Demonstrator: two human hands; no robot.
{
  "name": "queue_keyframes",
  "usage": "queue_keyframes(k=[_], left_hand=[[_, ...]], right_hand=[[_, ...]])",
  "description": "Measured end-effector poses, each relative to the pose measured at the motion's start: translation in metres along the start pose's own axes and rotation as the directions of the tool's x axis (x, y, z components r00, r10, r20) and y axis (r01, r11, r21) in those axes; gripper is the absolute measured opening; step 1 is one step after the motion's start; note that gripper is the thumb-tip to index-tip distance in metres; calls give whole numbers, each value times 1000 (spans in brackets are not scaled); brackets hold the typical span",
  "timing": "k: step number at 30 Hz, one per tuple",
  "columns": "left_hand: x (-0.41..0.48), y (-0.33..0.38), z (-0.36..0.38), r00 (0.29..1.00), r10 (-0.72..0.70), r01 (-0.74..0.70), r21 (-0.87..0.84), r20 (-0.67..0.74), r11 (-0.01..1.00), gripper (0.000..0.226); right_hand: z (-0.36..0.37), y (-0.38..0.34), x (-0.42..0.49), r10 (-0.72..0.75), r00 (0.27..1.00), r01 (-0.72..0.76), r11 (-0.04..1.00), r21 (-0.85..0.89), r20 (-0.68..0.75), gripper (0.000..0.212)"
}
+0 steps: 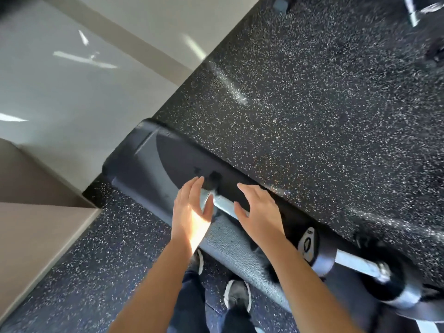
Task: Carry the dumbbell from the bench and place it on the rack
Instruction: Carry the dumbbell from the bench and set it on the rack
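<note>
A black padded bench [153, 164] runs from the upper left to the lower right. On it lies a dumbbell, its silver handle [224, 203] showing between my two hands. My left hand [192, 207] hovers over the handle's left end with fingers spread, holding nothing. My right hand [260, 212] is spread above the right end and hides the head there. Neither hand is closed around the handle. No rack can be made out in this blurred view.
A second dumbbell [353, 260] with a round logo cap lies further right along the bench. Speckled black rubber floor [312, 104] surrounds the bench. Pale flooring [60, 92] lies to the left. My shoes [236, 296] stand beside the bench. Blurred equipment [415, 10] sits top right.
</note>
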State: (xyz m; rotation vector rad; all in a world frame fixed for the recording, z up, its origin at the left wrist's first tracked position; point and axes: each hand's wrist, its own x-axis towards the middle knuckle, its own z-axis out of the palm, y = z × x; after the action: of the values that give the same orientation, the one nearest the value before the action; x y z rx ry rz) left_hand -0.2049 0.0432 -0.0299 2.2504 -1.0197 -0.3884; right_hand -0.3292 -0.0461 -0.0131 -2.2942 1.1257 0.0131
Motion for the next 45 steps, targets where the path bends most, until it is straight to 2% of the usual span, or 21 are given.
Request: queue_keyframes(k=[6, 12, 16, 20, 27, 30, 34, 37, 40, 45], left_hand=[[0, -21, 27, 988, -137, 148, -177, 73, 973, 48], [-2, -35, 40, 988, -157, 155, -249, 13, 956, 47], [-3, -39, 45, 980, -199, 184, -297, -18, 937, 49], [-4, -42, 47, 975, -216, 191, -324, -44, 927, 48], [-5, -43, 52, 947, -316, 309, -432, 56, 848, 42], [-6, -41, 49, 929, -359, 359, -462, 91, 811, 45], [-6, -32, 37, 915, -373, 401, -434, 151, 807, 46], [5, -14, 17, 940, -310, 340, -456, 141, 823, 38], [20, 13, -11, 984, -141, 176, -431, 112, 885, 29], [37, 59, -67, 983, 28, 64, -482, 182, 874, 30]], right_hand=[[36, 18, 17, 59, 987, -67, 997, 48, 151, 48], [63, 22, 26, 57, 983, -88, 980, 178, 173, 45], [71, 28, 26, 65, 981, -101, 976, 191, 185, 39], [70, 32, 31, 99, 960, -157, 965, 211, 264, 40], [65, 36, 38, 118, 889, -206, 966, 155, 443, 45], [60, 34, 44, 110, 855, -240, 951, 197, 507, 49], [51, 24, 38, 136, 849, -312, 909, 277, 510, 48], [37, 12, 28, 164, 857, -368, 858, 358, 488, 47], [12, -5, 21, 169, 880, -372, 826, 424, 443, 47], [-50, -38, 5, 187, 907, -366, 793, 486, 377, 52]])
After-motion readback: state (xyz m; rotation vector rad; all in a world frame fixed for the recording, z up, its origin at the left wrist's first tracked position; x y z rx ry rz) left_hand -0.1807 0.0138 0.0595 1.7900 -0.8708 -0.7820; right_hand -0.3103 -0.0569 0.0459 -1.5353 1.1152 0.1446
